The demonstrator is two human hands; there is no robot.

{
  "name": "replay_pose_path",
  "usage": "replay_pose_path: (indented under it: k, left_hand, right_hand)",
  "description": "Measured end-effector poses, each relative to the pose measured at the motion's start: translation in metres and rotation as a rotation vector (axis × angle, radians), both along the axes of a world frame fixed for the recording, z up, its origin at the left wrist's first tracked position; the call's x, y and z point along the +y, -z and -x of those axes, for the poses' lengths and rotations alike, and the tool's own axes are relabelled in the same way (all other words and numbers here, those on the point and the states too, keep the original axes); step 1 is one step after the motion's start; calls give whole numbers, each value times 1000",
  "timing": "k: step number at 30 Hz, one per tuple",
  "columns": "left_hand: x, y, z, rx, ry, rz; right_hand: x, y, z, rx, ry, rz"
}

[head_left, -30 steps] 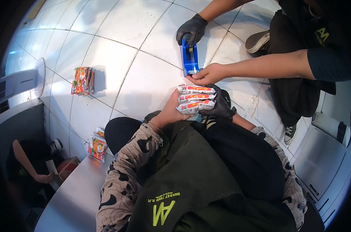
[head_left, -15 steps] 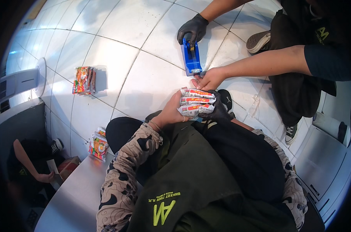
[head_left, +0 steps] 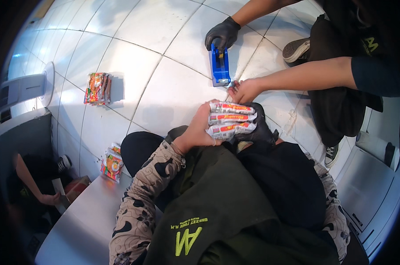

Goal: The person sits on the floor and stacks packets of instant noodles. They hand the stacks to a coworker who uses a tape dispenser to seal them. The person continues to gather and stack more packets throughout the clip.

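Between my two hands sits a stack of three noodle packets point(head_left: 231, 119), their white-and-red back seams facing up. My bare left hand point(head_left: 198, 128) grips the stack's left side, fingers wrapped round it. My right hand point(head_left: 264, 128), in a black glove, closes on the right side; most of its fingers are hidden behind the packets. Just beyond, a co-worker's bare hand point(head_left: 244, 91) is at the front end of a blue tape dispenser point(head_left: 220, 70). The co-worker's gloved hand point(head_left: 222, 33) holds that dispenser down on the tiles.
A bundle of orange noodle packets point(head_left: 97, 88) stands on the tiled floor at left. More packets point(head_left: 112, 166) lie beside a grey surface point(head_left: 83, 221) near my left knee. Another person's arm point(head_left: 30, 181) shows at lower left. A white cabinet point(head_left: 372, 185) stands at right.
My hands and the packet stack have shifted slightly right. The co-worker's bare hand has moved a little right, its fingers now more curled by the dispenser's end.
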State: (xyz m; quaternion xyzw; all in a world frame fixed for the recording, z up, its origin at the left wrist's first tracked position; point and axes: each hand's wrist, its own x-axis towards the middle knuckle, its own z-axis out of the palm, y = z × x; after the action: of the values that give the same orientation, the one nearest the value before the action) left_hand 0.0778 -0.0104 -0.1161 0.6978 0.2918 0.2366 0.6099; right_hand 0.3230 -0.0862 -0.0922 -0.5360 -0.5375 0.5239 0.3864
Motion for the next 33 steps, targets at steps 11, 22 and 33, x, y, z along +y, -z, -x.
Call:
replay_pose_path:
  k: [11,22,33]
  left_hand:
    - [25,-39,131,-918,-523,767]
    - [15,-45,421,-1210,-1826,452]
    - [0,-49,430,-1242,-1869,378]
  right_hand:
    - [84,-111,72,217,-222,3]
    - [67,-96,63,61,-111,173]
    - [61,-95,65,36,-51,265]
